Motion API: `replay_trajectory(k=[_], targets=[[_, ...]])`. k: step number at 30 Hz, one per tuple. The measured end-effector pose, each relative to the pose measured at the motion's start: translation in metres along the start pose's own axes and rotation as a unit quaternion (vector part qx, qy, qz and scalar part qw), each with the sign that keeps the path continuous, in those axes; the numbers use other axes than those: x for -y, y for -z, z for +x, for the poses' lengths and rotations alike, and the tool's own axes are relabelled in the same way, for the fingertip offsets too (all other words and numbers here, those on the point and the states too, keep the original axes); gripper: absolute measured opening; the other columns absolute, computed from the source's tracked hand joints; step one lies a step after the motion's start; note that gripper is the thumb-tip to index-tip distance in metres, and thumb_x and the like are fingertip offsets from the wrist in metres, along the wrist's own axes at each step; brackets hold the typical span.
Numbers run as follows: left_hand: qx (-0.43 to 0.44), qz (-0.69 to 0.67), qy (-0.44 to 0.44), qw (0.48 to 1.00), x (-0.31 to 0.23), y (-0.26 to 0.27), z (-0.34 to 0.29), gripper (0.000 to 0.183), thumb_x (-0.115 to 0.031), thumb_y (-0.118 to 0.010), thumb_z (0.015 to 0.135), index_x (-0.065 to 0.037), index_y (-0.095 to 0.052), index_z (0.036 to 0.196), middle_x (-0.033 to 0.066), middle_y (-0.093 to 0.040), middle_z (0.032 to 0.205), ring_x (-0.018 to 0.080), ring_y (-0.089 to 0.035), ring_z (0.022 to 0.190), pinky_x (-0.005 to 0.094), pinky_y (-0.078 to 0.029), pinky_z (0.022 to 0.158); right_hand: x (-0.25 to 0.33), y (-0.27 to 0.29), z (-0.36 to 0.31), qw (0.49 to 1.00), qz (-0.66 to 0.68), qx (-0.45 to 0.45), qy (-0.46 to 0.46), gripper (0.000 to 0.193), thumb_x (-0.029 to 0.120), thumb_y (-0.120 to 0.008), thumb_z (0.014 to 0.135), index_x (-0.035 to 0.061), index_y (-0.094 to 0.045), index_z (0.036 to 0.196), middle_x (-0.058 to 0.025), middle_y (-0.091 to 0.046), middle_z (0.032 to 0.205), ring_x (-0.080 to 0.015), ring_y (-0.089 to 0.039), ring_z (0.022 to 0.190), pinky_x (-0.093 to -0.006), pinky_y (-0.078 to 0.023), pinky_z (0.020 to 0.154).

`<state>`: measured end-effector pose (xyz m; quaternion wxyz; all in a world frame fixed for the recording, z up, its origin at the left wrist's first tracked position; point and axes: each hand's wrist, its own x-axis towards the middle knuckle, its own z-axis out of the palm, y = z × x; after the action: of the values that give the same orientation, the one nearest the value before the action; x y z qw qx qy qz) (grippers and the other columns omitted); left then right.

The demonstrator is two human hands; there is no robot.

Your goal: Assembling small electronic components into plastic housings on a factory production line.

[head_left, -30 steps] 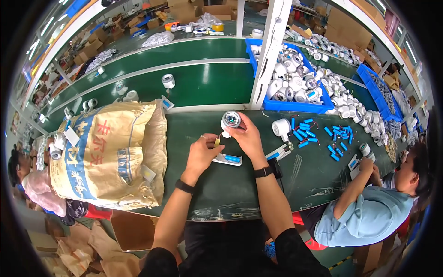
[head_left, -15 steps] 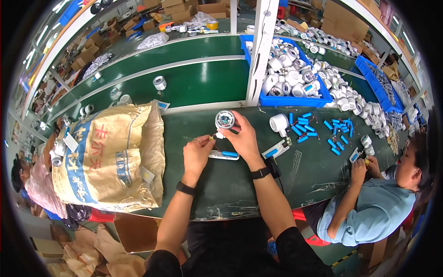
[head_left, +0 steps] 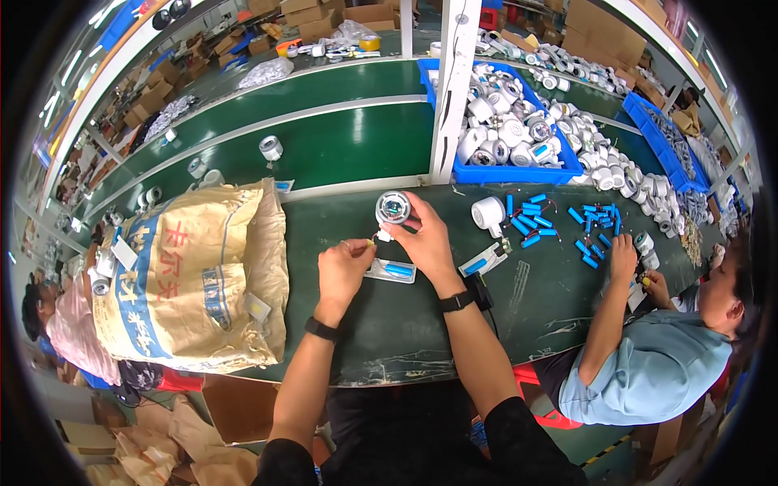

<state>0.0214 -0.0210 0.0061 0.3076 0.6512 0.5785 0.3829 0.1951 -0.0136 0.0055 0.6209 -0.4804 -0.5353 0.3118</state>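
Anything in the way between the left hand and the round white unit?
Nothing visible: the left hand is just below and left of the round white unit, which the right hand holds from the right.

A black top (head_left: 389, 433) is worn, its front seen as a plain, dark expanse at the lower edge, with finer detail lost in shadow. The upper arms are covered by a short left sleeve (head_left: 285, 462) and a short right sleeve (head_left: 523, 441), both in the same black cloth, and the forearms are left uncovered below the hems. Each wrist is encircled by a narrow dark strap, a left wristband (head_left: 321, 328) and a right wristband (head_left: 456, 302). A thin ring (head_left: 346, 244) is worn on a finger of the bare left hand (head_left: 341, 274); the right hand (head_left: 428, 249) is likewise ungloved.
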Motion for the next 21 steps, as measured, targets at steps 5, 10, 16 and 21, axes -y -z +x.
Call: replay_trajectory(k=[5, 10, 16, 21], targets=[[0.009, -0.005, -0.013, 1.0, 0.0, -0.001, 0.0, 0.025, -0.014, -0.078, 0.085, 0.004, -0.076, 0.103, 0.0122, -0.078, 0.086, 0.013, -0.075, 0.077, 0.0247, -0.058, 0.071, 0.001, 0.003, 0.001, 1.0, 0.007, 0.012, -0.012, 0.062, 0.003, -0.083, 0.08, 0.0007, -0.055, 0.136, -0.0109, -0.063, 0.125, -0.0179, -0.065, 0.113, -0.0314, -0.056, 0.096], [0.013, 0.011, -0.026, 1.0, 0.003, -0.004, 0.002, 0.025, -0.014, -0.079, 0.085, 0.004, -0.076, 0.103, 0.0118, -0.078, 0.086, 0.012, -0.074, 0.077, 0.0244, -0.058, 0.072, -0.002, 0.002, 0.0, 1.0, -0.014, 0.012, -0.003, 0.065, 0.003, -0.083, 0.079, -0.0012, -0.053, 0.137, -0.0126, -0.063, 0.127, -0.0185, -0.065, 0.113, -0.032, -0.056, 0.095], [0.025, -0.014, -0.013, 1.0, -0.005, 0.001, -0.001, 0.024, -0.012, -0.08, 0.084, 0.004, -0.076, 0.102, 0.0107, -0.077, 0.084, 0.0113, -0.074, 0.076, 0.0241, -0.058, 0.071, 0.003, 0.003, 0.0, 1.0, -0.018, 0.014, -0.016, 0.066, 0.003, -0.083, 0.079, -0.0014, -0.053, 0.138, -0.013, -0.063, 0.127, -0.0194, -0.065, 0.114, -0.0327, -0.056, 0.095], [0.031, -0.024, -0.008, 0.999, -0.007, 0.002, 0.0, 0.023, -0.014, -0.081, 0.084, 0.003, -0.077, 0.099, 0.0109, -0.077, 0.084, 0.0116, -0.074, 0.076, 0.024, -0.058, 0.07, -0.003, 0.003, 0.0, 1.0, -0.015, 0.01, -0.006, 0.064, 0.003, -0.083, 0.08, -0.0008, -0.054, 0.137, -0.0126, -0.063, 0.126, -0.0193, -0.065, 0.114, -0.0327, -0.056, 0.096]])
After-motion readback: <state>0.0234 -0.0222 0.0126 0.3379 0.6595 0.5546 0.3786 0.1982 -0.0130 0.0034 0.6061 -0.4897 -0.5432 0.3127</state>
